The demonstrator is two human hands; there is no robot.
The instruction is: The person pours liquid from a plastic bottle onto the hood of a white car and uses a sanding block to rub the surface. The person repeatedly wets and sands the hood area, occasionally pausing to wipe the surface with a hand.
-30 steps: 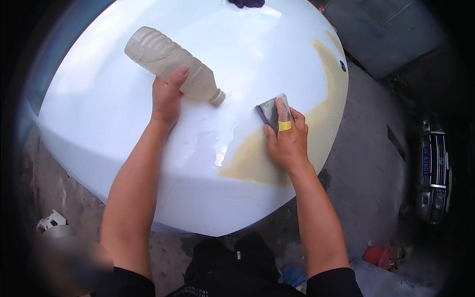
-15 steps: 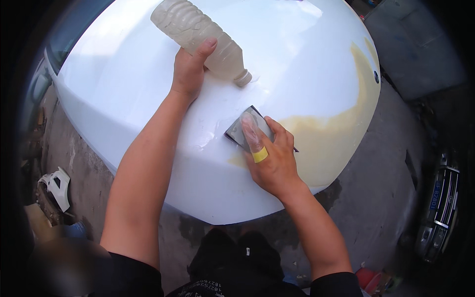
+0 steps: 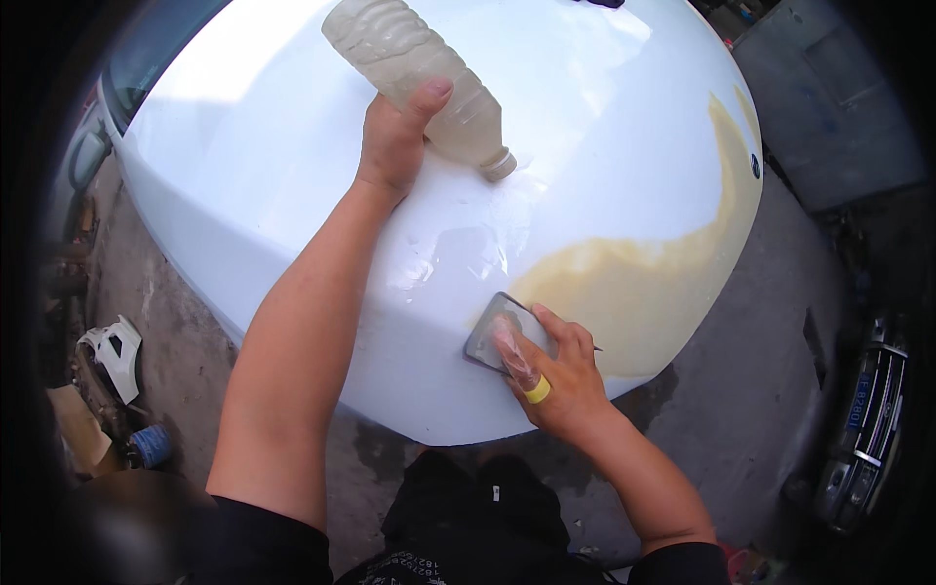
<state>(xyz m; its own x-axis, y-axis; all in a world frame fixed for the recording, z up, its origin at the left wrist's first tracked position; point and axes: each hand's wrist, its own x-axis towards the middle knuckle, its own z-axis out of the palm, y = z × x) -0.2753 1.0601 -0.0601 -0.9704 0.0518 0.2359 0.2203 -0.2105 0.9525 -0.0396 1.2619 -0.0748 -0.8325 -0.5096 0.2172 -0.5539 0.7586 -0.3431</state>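
My left hand (image 3: 395, 141) grips a plastic bottle (image 3: 429, 73) of cloudy liquid, tipped with its capped end down and right, low over the white car hood (image 3: 253, 166). Wet streaks show on the paint below it. My right hand (image 3: 551, 375) presses a grey rectangular sanding pad (image 3: 487, 346) flat on the hood near its near edge. Its index finger is wrapped in clear film with a yellow band. The pad lies beside a curved yellowish patch (image 3: 653, 283) on the paint.
A grey panel (image 3: 809, 107) stands at upper right. A loose front bumper with grille (image 3: 868, 419) is at right. A white part (image 3: 117, 351), cardboard (image 3: 78, 429) and a blue can (image 3: 149, 446) lie on the grey ground (image 3: 185, 380) at left. Dark cloth (image 3: 600, 3) rests at the hood's top.
My right hand has moved the pad toward me, down to the lower edge of the yellow patch. My left hand and the bottle appear higher and farther right, partly as the view has shifted.
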